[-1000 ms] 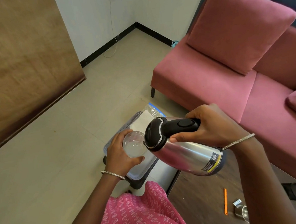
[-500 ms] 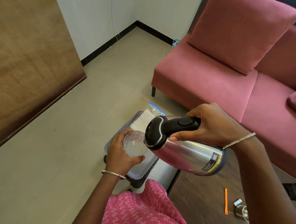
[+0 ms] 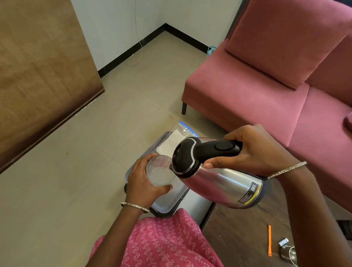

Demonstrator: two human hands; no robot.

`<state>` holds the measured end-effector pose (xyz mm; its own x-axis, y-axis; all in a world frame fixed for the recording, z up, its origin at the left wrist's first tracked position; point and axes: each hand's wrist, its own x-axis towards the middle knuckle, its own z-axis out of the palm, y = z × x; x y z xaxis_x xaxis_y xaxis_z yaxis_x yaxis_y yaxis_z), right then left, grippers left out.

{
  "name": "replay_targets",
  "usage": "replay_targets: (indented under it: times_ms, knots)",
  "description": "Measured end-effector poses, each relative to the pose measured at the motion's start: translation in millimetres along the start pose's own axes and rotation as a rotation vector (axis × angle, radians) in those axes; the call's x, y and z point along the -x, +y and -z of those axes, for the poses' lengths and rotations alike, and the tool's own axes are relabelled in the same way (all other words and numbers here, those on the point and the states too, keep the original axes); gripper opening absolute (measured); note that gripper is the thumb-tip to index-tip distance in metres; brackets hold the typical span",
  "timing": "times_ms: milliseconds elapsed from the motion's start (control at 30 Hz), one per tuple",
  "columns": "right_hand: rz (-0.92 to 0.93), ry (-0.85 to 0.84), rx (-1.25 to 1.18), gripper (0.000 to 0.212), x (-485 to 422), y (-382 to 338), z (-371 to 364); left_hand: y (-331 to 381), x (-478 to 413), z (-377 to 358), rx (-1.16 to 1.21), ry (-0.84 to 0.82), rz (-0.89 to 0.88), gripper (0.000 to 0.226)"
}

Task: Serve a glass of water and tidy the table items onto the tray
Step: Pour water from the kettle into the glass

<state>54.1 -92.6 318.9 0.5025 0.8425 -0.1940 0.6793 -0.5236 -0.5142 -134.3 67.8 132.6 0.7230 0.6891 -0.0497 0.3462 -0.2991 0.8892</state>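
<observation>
Pale floor tiles fill the left of the frame, with a pink sofa (image 3: 262,82) at upper right and a dark counter (image 3: 241,241) at lower right. Little has changed over the last second: the kettle (image 3: 215,172) has held almost the same tilt and the glass (image 3: 160,171) has barely moved, so I take the pour to be still under way, with the tidying not yet started.

At centre left, the left hand (image 3: 141,186) has its grip wrapped around the glass, thumb at the near side, holding it up above the grey tray (image 3: 148,151). The glass looks partly filled, though the level is hard to judge. Just right of it, the kettle's black lid end nearly touches the rim, body sloping down to the right. The right hand (image 3: 256,153) has its grip curled tightly around the kettle's handle, wrist turned over to tip it. At lower right, an orange pen (image 3: 269,240) and a small metal cup (image 3: 288,252) lie on the counter, waiting for the tray.
</observation>
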Motion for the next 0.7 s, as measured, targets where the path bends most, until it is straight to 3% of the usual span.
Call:
replay_targets:
  times_ms: [133,267,467,600,700]
  knots:
    - [-0.043,0.07,-0.152,0.058,5,16,-10,-2,-1,4,0.013,0.032,0.029,0.092]
    - [-0.121,0.184,-0.312,0.066,3,37,-38,-10,-2,15,0.028,0.066,0.078,0.093]
    - [-0.266,0.381,-0.425,0.056,-27,52,-123,-29,5,44,-0.002,0.152,0.169,0.093]
    - [-0.399,0.512,-0.508,0.035,-61,50,-185,-43,17,66,-0.043,0.218,0.229,0.092]
    - [-0.542,0.583,-0.561,0.035,-85,53,-226,-54,26,78,-0.056,0.261,0.277,0.092]
